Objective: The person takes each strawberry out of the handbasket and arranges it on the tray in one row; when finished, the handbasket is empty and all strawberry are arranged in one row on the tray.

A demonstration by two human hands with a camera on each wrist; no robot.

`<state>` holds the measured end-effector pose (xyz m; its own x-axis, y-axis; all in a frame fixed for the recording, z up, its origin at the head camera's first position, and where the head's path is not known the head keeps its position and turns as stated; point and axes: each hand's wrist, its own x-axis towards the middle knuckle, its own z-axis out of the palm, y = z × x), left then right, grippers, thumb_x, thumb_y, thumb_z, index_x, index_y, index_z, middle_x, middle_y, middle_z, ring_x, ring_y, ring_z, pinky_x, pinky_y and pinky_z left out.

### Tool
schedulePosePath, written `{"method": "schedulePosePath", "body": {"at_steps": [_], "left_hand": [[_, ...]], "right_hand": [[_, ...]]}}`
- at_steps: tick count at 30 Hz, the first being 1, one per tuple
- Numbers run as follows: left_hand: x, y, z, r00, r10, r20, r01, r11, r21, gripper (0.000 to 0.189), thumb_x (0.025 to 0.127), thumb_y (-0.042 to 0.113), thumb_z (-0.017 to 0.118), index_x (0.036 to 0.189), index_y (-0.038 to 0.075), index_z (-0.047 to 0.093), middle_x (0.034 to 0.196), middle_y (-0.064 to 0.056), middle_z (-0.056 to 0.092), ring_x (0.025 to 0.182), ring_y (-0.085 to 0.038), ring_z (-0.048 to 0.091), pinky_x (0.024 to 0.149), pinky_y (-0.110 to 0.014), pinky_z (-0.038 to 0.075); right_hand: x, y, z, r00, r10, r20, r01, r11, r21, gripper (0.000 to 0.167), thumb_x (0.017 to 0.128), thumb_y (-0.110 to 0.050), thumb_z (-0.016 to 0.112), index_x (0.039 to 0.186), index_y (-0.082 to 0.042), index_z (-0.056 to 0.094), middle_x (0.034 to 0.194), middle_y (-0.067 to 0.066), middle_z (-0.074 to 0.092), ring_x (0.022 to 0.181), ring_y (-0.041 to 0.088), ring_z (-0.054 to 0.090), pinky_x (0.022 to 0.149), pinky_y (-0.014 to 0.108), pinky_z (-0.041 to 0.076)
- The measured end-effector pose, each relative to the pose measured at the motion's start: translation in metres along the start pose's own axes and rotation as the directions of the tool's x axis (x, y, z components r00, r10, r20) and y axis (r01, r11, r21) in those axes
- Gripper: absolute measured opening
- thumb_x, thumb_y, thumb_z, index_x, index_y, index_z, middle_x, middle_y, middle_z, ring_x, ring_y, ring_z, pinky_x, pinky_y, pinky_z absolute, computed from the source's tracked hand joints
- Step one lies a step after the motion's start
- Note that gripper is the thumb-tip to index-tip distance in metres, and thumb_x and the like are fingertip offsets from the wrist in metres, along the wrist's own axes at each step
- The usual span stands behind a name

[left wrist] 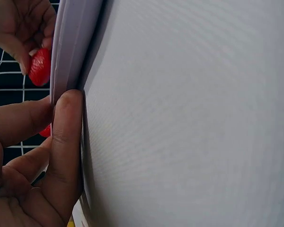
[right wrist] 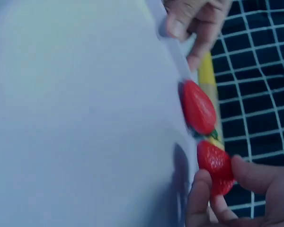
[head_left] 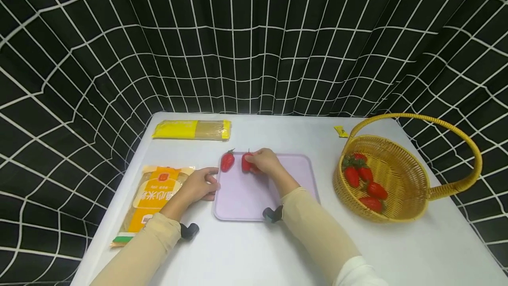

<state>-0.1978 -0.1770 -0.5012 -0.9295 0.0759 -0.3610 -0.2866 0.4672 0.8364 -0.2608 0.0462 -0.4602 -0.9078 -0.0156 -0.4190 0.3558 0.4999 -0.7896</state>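
On the pale purple tray (head_left: 246, 208), a red strawberry (head_left: 227, 161) lies by the far left corner. To its right, my right hand (head_left: 265, 162) pinches another strawberry (head_left: 246, 163) between thumb and fingers, near the far rim. The right wrist view shows this held strawberry (right wrist: 214, 161) close beside the lying one (right wrist: 199, 108). My left hand (head_left: 200, 185) grips the tray's left rim, with the edge between its digits in the left wrist view (left wrist: 61, 127). Whether the held strawberry touches the tray, I cannot tell.
A wicker basket (head_left: 405, 158) with a tall handle stands at the right, holding several strawberries (head_left: 365, 173). An orange-labelled food packet (head_left: 152, 197) lies left of the tray. Behind are a yellow noodle-like packet (head_left: 192, 129) and a small yellow wrapper (head_left: 340, 131).
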Motion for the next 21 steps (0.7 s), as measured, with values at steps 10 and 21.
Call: {"method": "schedulePosePath", "body": {"at_steps": [10, 21], "left_hand": [[-0.001, 0.003, -0.003, 1.0, -0.031, -0.006, 0.031, 0.999, 0.032, 0.059, 0.086, 0.004, 0.071, 0.141, 0.01, 0.051, 0.1, -0.011, 0.06, 0.069, -0.019, 0.065, 0.058, -0.03, 0.061], [0.002, 0.002, -0.003, 0.999, -0.038, 0.002, 0.038, 0.999, 0.023, 0.06, 0.086, 0.006, 0.073, 0.141, 0.011, 0.05, 0.101, -0.011, 0.061, 0.069, -0.02, 0.065, 0.059, -0.029, 0.061]], "right_hand": [[0.008, -0.006, 0.023, 0.999, 0.004, -0.05, -0.009, 0.996, -0.089, 0.03, 0.086, -0.024, 0.075, 0.098, 0.002, 0.067, 0.081, 0.008, 0.065, 0.068, 0.017, 0.062, 0.06, 0.024, 0.055], [0.011, -0.006, 0.027, 0.994, -0.076, -0.076, 0.056, 0.968, -0.243, 0.033, 0.088, -0.029, 0.072, 0.103, 0.0, 0.069, 0.084, 0.007, 0.065, 0.079, 0.021, 0.06, 0.067, 0.03, 0.054]]}}
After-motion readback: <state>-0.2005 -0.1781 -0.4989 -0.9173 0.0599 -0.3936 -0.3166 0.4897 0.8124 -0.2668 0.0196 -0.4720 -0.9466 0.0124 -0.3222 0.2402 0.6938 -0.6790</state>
